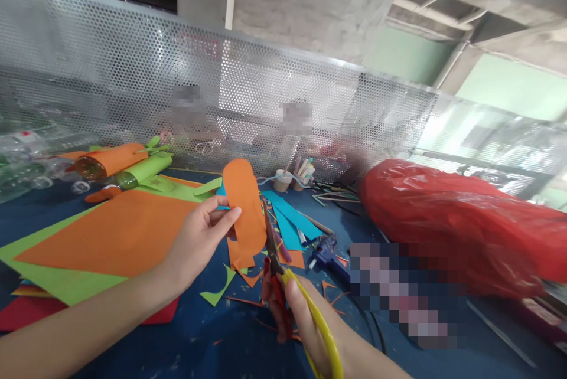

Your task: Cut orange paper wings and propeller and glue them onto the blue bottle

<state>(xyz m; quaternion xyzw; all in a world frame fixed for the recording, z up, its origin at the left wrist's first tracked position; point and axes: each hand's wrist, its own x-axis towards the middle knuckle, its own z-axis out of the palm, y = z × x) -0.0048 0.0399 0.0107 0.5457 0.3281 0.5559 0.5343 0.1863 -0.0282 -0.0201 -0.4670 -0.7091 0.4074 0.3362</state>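
Blue tabletop (190, 337), left grip (201, 237) pinched on orange paper cutout (243, 208), right grip (308, 308) clamped around scissors (277, 265) beside the cutout's edge

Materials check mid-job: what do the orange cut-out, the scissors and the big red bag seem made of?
Orange cut-out: probably craft paper or thin card, matte; flat, evenly coloured, without shine.
Scissors: the blades look like metal, greyish and thin; the yellow handle is likely smooth moulded plastic.
Red bag: likely thin plastic film, glossy, with wrinkles and bright highlights.
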